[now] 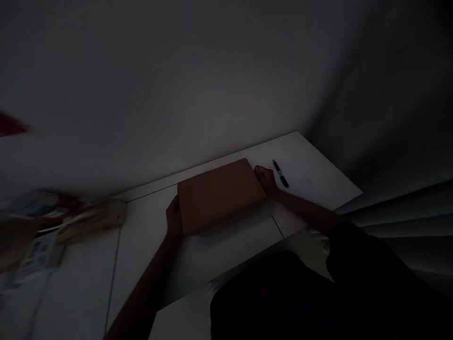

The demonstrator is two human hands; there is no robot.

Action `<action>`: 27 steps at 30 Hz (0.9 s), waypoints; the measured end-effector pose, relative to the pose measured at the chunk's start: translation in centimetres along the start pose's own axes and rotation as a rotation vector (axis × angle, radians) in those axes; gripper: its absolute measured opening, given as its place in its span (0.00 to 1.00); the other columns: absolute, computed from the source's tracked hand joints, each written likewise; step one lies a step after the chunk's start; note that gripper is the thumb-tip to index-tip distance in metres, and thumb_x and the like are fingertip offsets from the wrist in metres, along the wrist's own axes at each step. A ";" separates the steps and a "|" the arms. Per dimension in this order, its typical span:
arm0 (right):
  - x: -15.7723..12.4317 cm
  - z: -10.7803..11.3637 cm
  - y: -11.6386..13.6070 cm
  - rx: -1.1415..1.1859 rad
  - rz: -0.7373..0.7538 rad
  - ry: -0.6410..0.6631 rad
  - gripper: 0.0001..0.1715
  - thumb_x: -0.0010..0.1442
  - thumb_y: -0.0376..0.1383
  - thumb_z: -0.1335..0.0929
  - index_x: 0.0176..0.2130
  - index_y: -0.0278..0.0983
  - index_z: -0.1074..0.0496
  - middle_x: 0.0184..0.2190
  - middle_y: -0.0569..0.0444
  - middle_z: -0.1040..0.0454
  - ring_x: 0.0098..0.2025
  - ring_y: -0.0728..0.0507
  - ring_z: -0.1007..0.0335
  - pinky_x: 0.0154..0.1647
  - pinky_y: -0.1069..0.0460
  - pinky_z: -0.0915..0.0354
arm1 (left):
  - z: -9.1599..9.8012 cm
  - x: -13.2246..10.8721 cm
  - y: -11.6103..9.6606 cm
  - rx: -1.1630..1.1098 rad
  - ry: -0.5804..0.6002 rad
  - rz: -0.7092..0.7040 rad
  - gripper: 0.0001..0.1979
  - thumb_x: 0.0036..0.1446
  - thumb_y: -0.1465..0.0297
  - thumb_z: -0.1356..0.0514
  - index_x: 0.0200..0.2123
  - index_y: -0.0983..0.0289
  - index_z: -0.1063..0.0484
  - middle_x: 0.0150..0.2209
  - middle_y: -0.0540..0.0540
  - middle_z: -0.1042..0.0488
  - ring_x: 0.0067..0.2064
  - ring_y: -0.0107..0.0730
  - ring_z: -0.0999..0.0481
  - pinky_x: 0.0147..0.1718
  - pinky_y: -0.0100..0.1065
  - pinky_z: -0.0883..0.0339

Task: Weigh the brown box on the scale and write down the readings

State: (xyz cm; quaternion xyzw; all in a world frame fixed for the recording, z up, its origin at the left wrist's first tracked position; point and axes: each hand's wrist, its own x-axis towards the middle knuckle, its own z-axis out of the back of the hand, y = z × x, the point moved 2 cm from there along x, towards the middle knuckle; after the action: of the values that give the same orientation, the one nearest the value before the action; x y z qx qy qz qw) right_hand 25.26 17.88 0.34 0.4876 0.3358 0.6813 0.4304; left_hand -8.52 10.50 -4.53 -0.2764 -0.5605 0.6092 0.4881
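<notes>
A brown cardboard box [219,194] is held between my two hands over the white table [244,238], its broad face towards me. My left hand [174,216] grips the box's left side, its fingers partly hidden behind the edge. On the right side, my right hand [266,180] presses against the box with its fingers curled. Just right of that hand lies a black pen [281,173]. The picture is very dark, so whether the box touches the table is hard to tell.
At the far left sits a blurred pile with a brown paper or cardboard piece [101,219] and a printed packet [37,252]. A wall [198,94] runs behind the table. Pale curtain folds [396,215] hang at the right. Something red [10,125] shows at the left edge.
</notes>
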 end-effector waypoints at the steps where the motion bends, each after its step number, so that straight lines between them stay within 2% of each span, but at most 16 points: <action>1: 0.3 0.0 0.1 -0.001 0.013 -0.002 0.38 0.64 0.69 0.47 0.25 0.41 0.48 0.22 0.58 0.47 0.27 0.47 0.51 0.31 0.49 0.52 | 0.0 0.0 -0.2 0.004 0.003 -0.006 0.30 0.51 0.43 0.38 0.37 0.66 0.27 0.31 0.54 0.25 0.35 0.38 0.30 0.32 0.37 0.35; 4: 1.1 -0.1 0.3 -0.012 0.026 -0.004 0.34 0.65 0.65 0.46 0.26 0.42 0.47 0.22 0.57 0.46 0.29 0.47 0.49 0.32 0.49 0.52 | 0.1 -0.3 -1.3 0.027 0.000 -0.035 0.26 0.49 0.46 0.35 0.34 0.65 0.27 0.28 0.52 0.27 0.34 0.37 0.32 0.32 0.37 0.37; 9: 1.5 0.0 0.5 0.006 -0.032 -0.055 0.28 0.65 0.59 0.43 0.27 0.42 0.46 0.24 0.57 0.44 0.31 0.46 0.46 0.34 0.49 0.49 | 0.2 -1.8 -3.7 0.038 -0.068 -0.096 0.25 0.55 0.45 0.39 0.32 0.63 0.27 0.28 0.53 0.28 0.33 0.36 0.32 0.32 0.35 0.39; 13: 0.1 0.2 0.3 0.190 -0.134 -0.098 0.25 0.63 0.59 0.41 0.31 0.41 0.41 0.28 0.56 0.37 0.33 0.45 0.39 0.36 0.50 0.42 | 0.2 -4.0 -4.7 -0.028 -0.116 -0.134 0.26 0.59 0.43 0.42 0.38 0.62 0.26 0.36 0.56 0.25 0.38 0.39 0.27 0.34 0.35 0.33; 17: -1.8 0.0 0.3 0.336 -0.147 -0.049 0.31 0.61 0.64 0.39 0.42 0.42 0.34 0.42 0.50 0.26 0.45 0.42 0.29 0.44 0.48 0.34 | -0.5 -5.9 -4.1 -0.205 -0.157 -0.180 0.29 0.61 0.41 0.43 0.50 0.60 0.27 0.49 0.59 0.25 0.50 0.42 0.24 0.43 0.36 0.29; 20: -2.6 0.0 0.3 0.303 -0.060 -0.017 0.33 0.62 0.65 0.38 0.46 0.42 0.32 0.50 0.46 0.25 0.54 0.39 0.29 0.55 0.44 0.35 | -1.2 -6.6 -3.5 -0.295 -0.111 -0.220 0.34 0.61 0.40 0.44 0.59 0.58 0.30 0.59 0.62 0.27 0.61 0.47 0.28 0.54 0.41 0.31; 22: -2.8 0.0 0.3 0.279 -0.012 -0.014 0.33 0.63 0.65 0.38 0.48 0.42 0.30 0.54 0.45 0.25 0.58 0.37 0.30 0.61 0.42 0.37 | -1.5 -6.8 -3.5 -0.280 -0.052 -0.261 0.37 0.62 0.39 0.46 0.63 0.58 0.32 0.65 0.64 0.31 0.66 0.49 0.32 0.62 0.44 0.35; 27: -3.0 -0.2 -0.3 0.270 0.005 -0.027 0.36 0.64 0.65 0.39 0.53 0.42 0.28 0.58 0.45 0.25 0.63 0.36 0.31 0.65 0.40 0.38 | -1.5 -7.4 -3.7 -0.183 0.078 -0.381 0.42 0.64 0.40 0.48 0.72 0.59 0.41 0.73 0.64 0.42 0.74 0.53 0.44 0.72 0.46 0.49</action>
State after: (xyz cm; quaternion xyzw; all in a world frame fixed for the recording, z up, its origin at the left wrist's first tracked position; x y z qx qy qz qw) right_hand 25.59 15.28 -1.15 0.5510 0.4174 0.6245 0.3635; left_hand -3.41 4.00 -2.84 -0.2319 -0.6363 0.4414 0.5886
